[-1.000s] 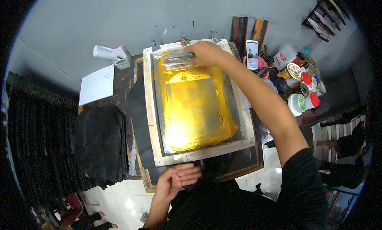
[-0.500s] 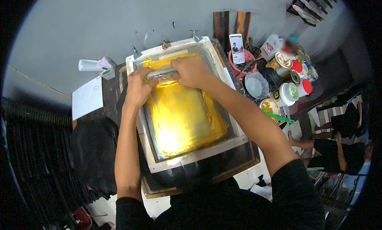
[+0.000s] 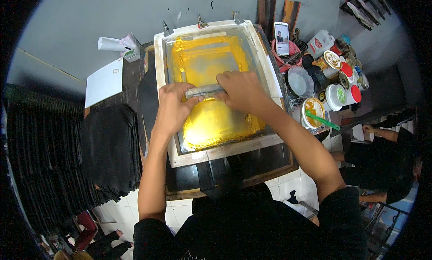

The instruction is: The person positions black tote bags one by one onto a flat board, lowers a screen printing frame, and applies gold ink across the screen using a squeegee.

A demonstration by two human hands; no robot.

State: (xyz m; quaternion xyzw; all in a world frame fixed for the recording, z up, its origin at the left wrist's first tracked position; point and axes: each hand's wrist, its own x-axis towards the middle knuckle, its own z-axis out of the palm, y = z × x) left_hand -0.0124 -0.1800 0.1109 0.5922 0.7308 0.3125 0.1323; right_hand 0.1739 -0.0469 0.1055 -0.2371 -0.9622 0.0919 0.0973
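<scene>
A screen printing frame (image 3: 225, 156) with pale wooden edges lies on the dark table, its mesh (image 3: 209, 130) smeared with yellow ink. Across the middle of the mesh stands a squeegee (image 3: 204, 90) with a worn greyish handle. My left hand (image 3: 174, 103) is closed round the handle's left end, thumb on the near side. At the other end, my right hand (image 3: 240, 91) grips it with bent fingers. The blade under the handle is mostly hidden by my hands. Metal clamps (image 3: 201, 21) sit along the frame's far edge.
On the right stand tubs and jars, among them an ink tub (image 3: 313, 112) with a green spatula (image 3: 323, 120), and a propped phone (image 3: 281, 38). Black cloth pieces (image 3: 110, 147) are stacked at left, beside a white sheet (image 3: 104, 82). A person (image 3: 380, 163) is at the far right.
Both hands have drawn the squeegee from the far end of the mesh toward me, to about its middle. The whole view has shifted, and the far ink area is now uncovered.
</scene>
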